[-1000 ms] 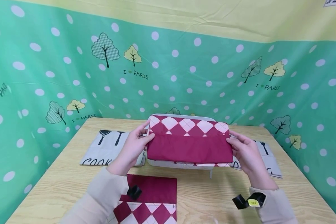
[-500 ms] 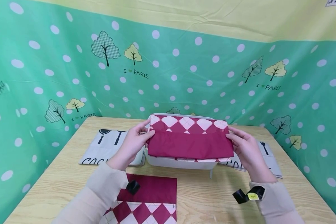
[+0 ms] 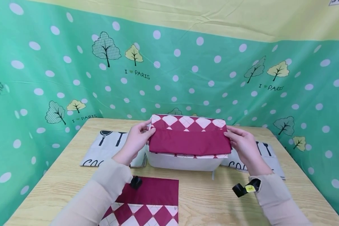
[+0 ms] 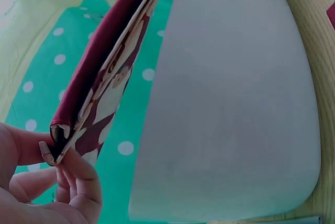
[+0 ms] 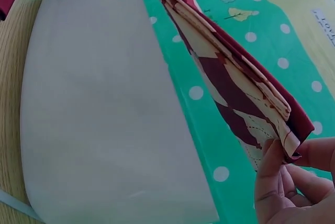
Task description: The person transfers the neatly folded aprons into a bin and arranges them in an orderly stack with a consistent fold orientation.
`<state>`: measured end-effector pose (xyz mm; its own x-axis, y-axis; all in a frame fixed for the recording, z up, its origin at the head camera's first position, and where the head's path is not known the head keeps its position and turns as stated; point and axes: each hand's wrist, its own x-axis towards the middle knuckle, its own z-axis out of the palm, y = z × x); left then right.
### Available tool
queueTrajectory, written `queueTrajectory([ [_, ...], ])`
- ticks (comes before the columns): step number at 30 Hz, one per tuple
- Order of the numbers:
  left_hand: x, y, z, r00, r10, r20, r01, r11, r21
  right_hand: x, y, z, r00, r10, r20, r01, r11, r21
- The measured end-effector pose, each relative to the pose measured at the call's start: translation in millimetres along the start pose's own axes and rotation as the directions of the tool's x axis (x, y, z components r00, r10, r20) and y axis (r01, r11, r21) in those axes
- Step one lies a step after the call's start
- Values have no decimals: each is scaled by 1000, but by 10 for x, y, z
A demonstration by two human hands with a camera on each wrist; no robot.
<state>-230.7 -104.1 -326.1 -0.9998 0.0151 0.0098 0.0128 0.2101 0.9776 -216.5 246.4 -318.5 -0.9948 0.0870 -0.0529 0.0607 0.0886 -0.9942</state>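
Observation:
A folded maroon cloth with a white diamond pattern is stretched level between both hands. My left hand pinches its left end between thumb and fingers, and my right hand pinches the right end. In both wrist views the folded layers show edge-on, held apart from a white bin. That bin stands on the table below the cloth; from the head its opening is hidden. Nearer the front lies another maroon diamond-patterned cloth, flat on the table and partly covered by my left sleeve.
A folded white cloth with black utensil prints lies left of the bin. Another such cloth lies to its right, partly behind my right hand. A polka-dot curtain hangs behind the wooden table.
The held cloth has risen and shifted slightly back and left, so more of the bin's front wall shows below it. Both hands have kept their hold.

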Motion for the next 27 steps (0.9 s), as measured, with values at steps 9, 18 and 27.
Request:
queueTrajectory([
  [9,93,-8,-16,999,-20,-29,22,998,65,124,10,23,999,23,-31,-26,996,-89],
  [18,176,-4,-31,996,-9,-84,21,989,148,242,4,27,999,-2,-44,-4,990,-142],
  [27,257,-29,2,993,-7,-115,30,980,198,318,23,72,997,-3,-79,-13,978,-207],
])
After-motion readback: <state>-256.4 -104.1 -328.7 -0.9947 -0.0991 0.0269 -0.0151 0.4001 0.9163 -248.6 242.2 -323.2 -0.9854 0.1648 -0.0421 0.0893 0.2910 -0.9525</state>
